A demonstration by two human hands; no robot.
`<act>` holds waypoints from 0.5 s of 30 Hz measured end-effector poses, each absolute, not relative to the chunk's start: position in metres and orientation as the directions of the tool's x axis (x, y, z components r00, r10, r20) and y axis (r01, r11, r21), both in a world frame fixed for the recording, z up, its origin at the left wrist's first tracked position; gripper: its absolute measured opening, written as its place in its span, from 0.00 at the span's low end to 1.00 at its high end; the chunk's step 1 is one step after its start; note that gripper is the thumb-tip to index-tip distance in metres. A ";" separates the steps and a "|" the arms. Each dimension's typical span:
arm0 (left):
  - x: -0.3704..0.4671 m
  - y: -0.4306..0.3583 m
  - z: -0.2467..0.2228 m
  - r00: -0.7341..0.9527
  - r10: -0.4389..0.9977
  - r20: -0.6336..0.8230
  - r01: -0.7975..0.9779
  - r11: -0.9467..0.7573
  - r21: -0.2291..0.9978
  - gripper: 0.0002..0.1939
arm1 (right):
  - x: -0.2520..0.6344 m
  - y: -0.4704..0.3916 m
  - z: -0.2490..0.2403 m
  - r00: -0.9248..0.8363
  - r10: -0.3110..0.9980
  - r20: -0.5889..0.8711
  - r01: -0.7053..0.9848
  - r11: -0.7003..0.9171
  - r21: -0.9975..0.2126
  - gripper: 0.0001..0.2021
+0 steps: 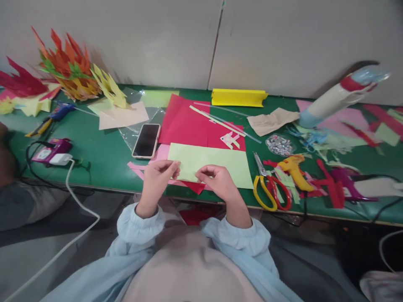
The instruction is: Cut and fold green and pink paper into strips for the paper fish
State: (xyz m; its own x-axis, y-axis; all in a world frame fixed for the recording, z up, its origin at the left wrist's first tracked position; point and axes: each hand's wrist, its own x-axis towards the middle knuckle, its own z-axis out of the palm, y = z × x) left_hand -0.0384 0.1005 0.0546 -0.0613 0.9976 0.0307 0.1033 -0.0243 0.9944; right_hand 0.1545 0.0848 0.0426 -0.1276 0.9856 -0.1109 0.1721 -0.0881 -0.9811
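A sheet of light green paper [217, 163] lies in front of me over red and pink sheets. My left hand [160, 177] is closed in a pinch at its near left edge. Thumb and finger of my right hand [217, 180] are pinched on the same near edge, a short way to the right. Just beyond the sheet are red paper [185, 121], a small paper fish [230, 139] and thin pale strips [217, 120]. Scissors [264, 188] with yellow and red handles rest right of my right hand.
A phone [146, 140] lies left of the papers. Power strips [52, 151] with cables, a yellow glue gun [296, 171], paper scraps and a bottle [340, 96] stand around. Folded paper plants [67, 63] are at back left, a yellow paper trough [238, 97] by the wall.
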 end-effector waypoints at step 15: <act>-0.056 0.111 0.051 -0.228 0.971 0.068 0.079 -0.051 0.996 0.10 | 0.174 0.082 0.038 -0.113 0.970 -0.214 0.053 -0.209 -0.976 0.16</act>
